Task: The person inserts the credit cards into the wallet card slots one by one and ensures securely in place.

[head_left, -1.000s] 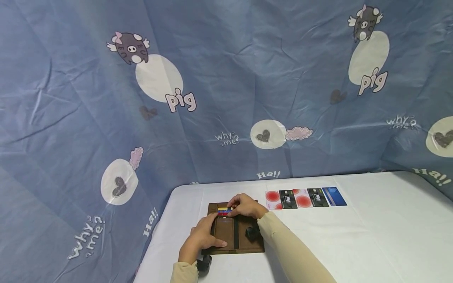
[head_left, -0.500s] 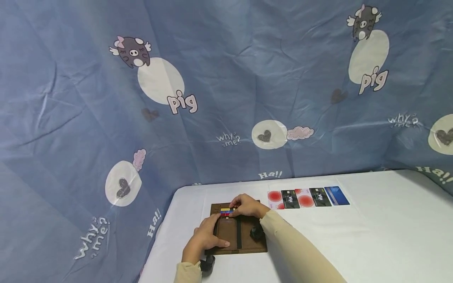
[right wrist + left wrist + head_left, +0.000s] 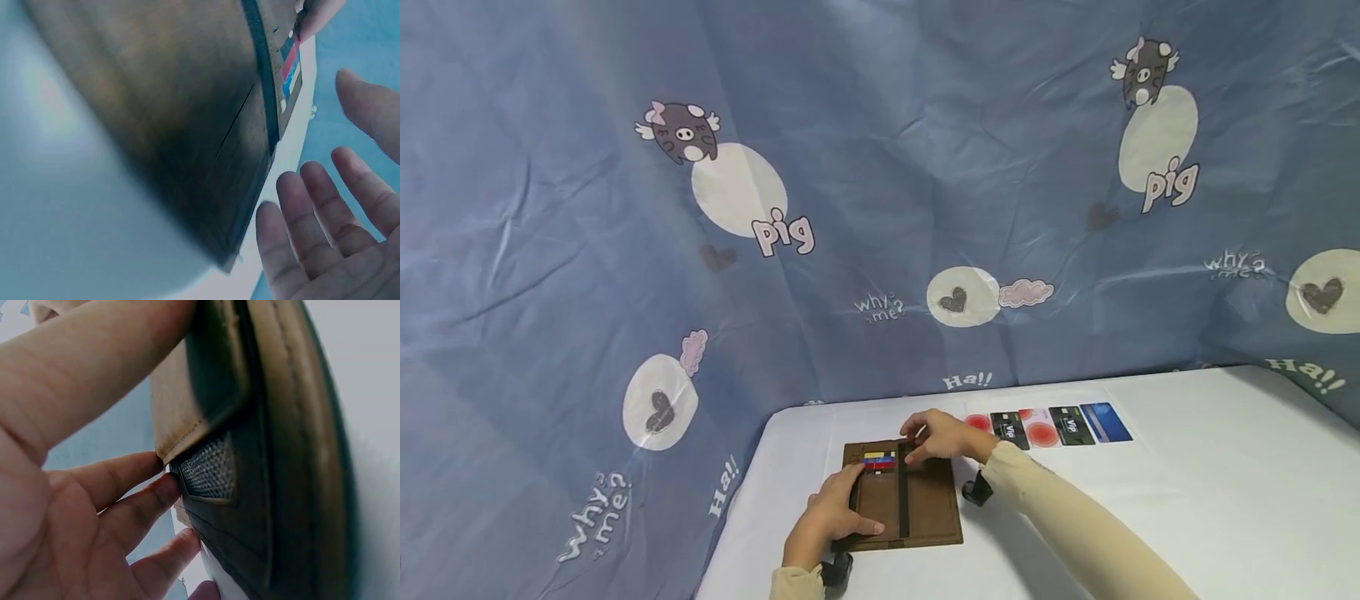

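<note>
A brown leather wallet lies unfolded on the table, a dark strap running down its middle. In its upper left part sits a card with yellow, blue and red bands. My left hand rests on the wallet's left side, its index fingertip right at the card and the thumb lower on the leather. The left wrist view shows its fairly straight fingertips at the wallet's edge. My right hand is over the wallet's upper right, apart from the card. In the right wrist view its fingers are spread, holding nothing.
Several cards lie in a row at the back right of the wallet, among them a black VIP card and a blue card. The table has a white cover. A blue printed curtain hangs behind and to the left.
My right hand has let go of the banded card and moved right, showing more of the card and strap. The left hand stays on the wallet's left side.
</note>
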Available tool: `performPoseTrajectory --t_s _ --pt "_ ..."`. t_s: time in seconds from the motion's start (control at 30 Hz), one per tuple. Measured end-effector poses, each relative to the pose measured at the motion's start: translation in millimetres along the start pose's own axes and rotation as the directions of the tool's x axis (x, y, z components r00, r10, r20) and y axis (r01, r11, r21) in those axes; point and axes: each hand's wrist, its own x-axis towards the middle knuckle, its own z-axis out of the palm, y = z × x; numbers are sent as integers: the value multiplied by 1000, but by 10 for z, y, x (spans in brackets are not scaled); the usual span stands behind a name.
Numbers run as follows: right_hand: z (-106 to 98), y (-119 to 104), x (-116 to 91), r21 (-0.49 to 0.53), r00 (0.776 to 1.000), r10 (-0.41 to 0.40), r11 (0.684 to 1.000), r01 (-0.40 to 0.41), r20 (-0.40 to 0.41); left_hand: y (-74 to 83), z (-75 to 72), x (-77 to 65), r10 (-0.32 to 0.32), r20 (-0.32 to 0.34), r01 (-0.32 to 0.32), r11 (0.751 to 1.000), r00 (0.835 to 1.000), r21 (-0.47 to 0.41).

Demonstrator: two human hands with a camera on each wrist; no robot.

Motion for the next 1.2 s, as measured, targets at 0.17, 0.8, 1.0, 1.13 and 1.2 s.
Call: performPoseTrajectory --t_s 0.17,0.8,1.0,1.13,1.2 --pt "-159 50 -142 -90 1000 -2 996 1 -15 -17 22 -8 -3 -9 3 1000 1000 10" --pt "-694 147 -593 -38 998 -2 999 -1 -67 -38 6 26 15 -13 -14 1000 1000 5" --pt "-821 218 -722 3 997 -5 1000 5 -77 -63 -9 40 6 -14 -6 1000 1000 16" --pt "-917 314 -847 -15 997 14 1000 -15 -82 -67 4 24 -6 -3 6 1000 1000 14" --pt "-971 360 -911 -23 994 45 999 -48 -99 -63 19 23 -9 -1 9 1000 1000 1"
